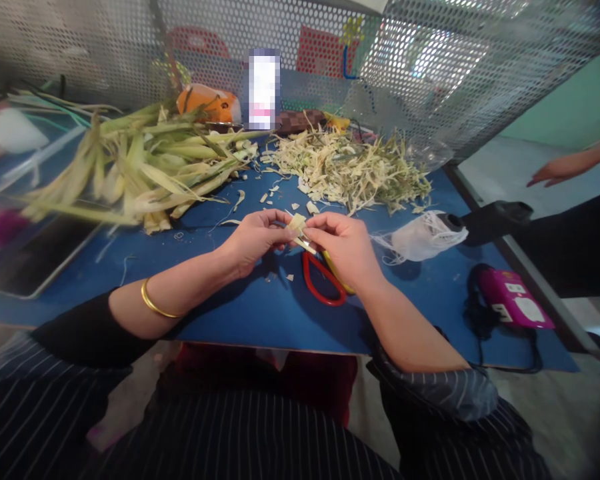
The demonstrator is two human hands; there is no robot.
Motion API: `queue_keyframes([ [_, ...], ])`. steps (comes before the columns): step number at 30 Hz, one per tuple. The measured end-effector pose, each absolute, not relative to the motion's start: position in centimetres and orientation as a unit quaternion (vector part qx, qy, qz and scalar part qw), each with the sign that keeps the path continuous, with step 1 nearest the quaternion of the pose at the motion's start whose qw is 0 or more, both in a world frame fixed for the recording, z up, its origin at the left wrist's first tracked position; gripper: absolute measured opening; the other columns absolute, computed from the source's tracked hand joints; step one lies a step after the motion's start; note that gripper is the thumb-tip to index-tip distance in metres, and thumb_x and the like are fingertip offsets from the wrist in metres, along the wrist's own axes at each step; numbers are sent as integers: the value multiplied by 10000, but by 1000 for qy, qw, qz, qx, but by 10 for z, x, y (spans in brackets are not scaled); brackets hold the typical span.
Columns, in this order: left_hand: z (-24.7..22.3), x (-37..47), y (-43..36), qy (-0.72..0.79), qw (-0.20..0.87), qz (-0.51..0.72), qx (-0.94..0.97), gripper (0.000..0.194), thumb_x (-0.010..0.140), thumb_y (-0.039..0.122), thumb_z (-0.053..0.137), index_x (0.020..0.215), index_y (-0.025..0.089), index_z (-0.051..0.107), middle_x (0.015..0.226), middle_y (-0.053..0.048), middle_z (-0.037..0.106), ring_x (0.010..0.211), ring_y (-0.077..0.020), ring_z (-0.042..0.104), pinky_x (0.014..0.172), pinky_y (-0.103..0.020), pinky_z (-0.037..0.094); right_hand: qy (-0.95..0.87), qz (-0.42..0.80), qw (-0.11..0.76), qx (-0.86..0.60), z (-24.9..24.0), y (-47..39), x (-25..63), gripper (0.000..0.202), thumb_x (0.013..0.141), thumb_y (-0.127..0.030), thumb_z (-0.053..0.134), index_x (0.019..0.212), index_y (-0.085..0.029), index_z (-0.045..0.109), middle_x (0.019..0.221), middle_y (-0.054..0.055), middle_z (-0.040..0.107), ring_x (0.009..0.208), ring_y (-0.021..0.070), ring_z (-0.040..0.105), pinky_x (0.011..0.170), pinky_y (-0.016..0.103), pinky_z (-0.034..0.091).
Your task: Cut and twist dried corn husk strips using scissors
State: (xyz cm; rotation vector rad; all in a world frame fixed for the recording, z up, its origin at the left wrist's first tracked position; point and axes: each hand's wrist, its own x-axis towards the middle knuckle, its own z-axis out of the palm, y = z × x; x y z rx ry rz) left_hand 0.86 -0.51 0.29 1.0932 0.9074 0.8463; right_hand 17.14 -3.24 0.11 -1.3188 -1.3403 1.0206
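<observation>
Between my two hands, over the middle of the blue table, is a small pale-yellow piece of plant leaf (297, 224) that looks like husk. My left hand (258, 237) pinches one side of it with thumb and fingertips. On the other side my right hand (349, 248) is closed on it in the same way. Scissors (307, 275) with red and yellow handles lie just below my right hand, which partly hides them. Small cut scraps (290, 277) are scattered around. Behind my hands lies a heap of shredded pale strips (350, 170).
Long green leaves (150, 167) lie in a bundle at the left. A lit phone (263, 90) stands at the back by a perforated metal screen (310, 23). Right: a thread cone in white plastic (423, 237), a magenta box (517, 300). Another person's hand (560, 169) shows at far right.
</observation>
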Motion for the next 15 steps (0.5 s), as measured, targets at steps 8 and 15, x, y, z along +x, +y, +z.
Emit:
queue_keyframes([
  [8, 11, 6, -7, 414, 631, 347, 556, 218, 668, 205, 756, 825, 98, 649, 633, -18, 641, 541, -77, 547, 518, -204, 409, -595, 363, 448, -559, 6, -35, 175, 80, 757, -245, 663, 785, -173, 641, 636, -13, 639, 537, 105, 595, 556, 254, 479],
  [15, 10, 3, -8, 409, 624, 319, 584, 200, 661, 195, 756, 822, 90, 702, 638, -19, 648, 522, -62, 511, 514, -201, 407, -588, 371, 460, -553, 8, -34, 176, 241, 727, -284, 726, 862, -196, 547, 672, -24, 641, 523, 108, 619, 542, 262, 506],
])
